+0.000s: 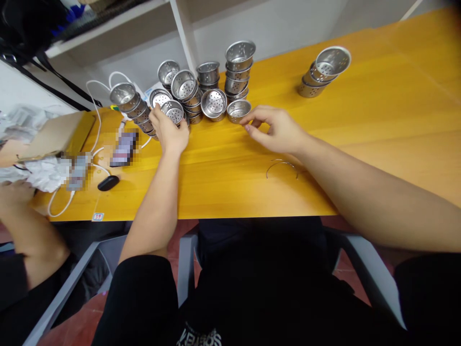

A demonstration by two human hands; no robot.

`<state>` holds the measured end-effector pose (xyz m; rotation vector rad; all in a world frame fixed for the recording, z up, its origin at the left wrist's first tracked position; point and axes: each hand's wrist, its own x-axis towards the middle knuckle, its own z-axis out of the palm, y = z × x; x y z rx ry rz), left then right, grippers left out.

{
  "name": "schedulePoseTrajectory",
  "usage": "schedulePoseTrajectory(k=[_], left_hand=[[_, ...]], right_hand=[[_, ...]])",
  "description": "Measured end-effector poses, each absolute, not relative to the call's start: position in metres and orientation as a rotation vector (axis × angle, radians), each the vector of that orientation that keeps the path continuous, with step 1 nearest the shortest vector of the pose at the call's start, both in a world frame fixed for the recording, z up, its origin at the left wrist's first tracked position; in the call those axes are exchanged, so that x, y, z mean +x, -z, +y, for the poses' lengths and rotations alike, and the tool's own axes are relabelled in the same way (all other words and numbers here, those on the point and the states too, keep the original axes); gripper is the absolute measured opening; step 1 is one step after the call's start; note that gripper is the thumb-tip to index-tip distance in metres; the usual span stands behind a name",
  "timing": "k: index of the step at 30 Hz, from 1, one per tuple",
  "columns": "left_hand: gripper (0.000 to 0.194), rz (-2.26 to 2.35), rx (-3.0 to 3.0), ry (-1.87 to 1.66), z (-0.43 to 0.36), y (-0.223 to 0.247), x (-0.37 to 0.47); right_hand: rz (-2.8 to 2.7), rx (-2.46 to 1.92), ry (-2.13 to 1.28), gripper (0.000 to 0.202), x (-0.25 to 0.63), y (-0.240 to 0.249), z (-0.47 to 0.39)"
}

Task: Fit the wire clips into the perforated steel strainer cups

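Note:
My left hand [170,135] curls round a small perforated metal cup [173,112], its thumb and fingers on opposite sides. My right hand [275,129] is bent, thumb and index tips slightly apart beside another perforated metal cup [238,110]. The index finger overlaps that cup's lower right side; whether it touches cannot be made out. Several stacks of the same silvery cups [184,86] stand close behind and between my hands. One tall stack [238,72] rises behind the cup near my right hand. A leaning stack [134,106] stands left of my left hand.
A separate tilted stack of cups [324,71] stands at the back right. Thin bent metal wires [282,164] lie near my right forearm. Leftward are a phone [124,149], a black oval object [108,182], white cables, a cardboard box [57,134] and another person's arm [32,240].

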<state>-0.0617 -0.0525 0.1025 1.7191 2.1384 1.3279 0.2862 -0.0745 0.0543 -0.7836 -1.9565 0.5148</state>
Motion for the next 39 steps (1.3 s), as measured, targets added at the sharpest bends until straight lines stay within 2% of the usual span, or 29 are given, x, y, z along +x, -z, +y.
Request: schedulePoseTrajectory(k=[5, 14, 21, 27, 29, 31, 33, 34, 36, 39], left_hand=[[0.089, 2.074, 1.751, -1.333, -0.049, -0.096, -0.067], [0.086, 2.114, 1.772, -1.266, -0.047, -0.098, -0.07], [0.099, 2.101, 1.802, -1.295, -0.055, -0.107, -0.065], [0.103, 2.056, 1.87, -1.345, -0.064, -0.114, -0.06], [0.101, 1.985, 1.942, -1.405, -0.071, -0.118, -0.054], [0.093, 1.868, 2.022, -1.466, -0.079, -0.123, -0.044], [0.076, 1.695, 2.096, -1.483, -0.088, -0.124, -0.034], [0.064, 1.599, 2.135, -1.443, -0.091, -0.123, -0.029], [0.041, 1.407, 2.205, -1.32, -0.093, -0.115, -0.022], [0.026, 1.137, 2.219, -1.23, -0.088, -0.094, -0.017]], right_hand=[[-1.969, -0.765, -0.514, 0.025, 0.286, -0.054, -0.074], [-1.989, -0.81, -0.52, 0.032, 0.286, -0.055, -0.075], [-1.953, -0.842, -0.545, 0.032, 0.291, -0.063, -0.075], [-1.832, -1.056, -0.23, 0.018, 0.326, -0.068, -0.048], [-1.713, -1.148, -0.058, 0.03, 0.349, -0.066, -0.032], [-1.57, -1.226, 0.099, 0.05, 0.376, -0.063, -0.016], [-1.447, -1.373, 0.107, 0.064, 0.4, -0.06, -0.003], [-1.387, -1.46, 0.07, 0.063, 0.409, -0.058, 0.002], [-1.279, -1.631, -0.032, 0.049, 0.422, -0.054, 0.01], [-1.233, -1.741, -0.124, 0.025, 0.428, -0.043, 0.019]])
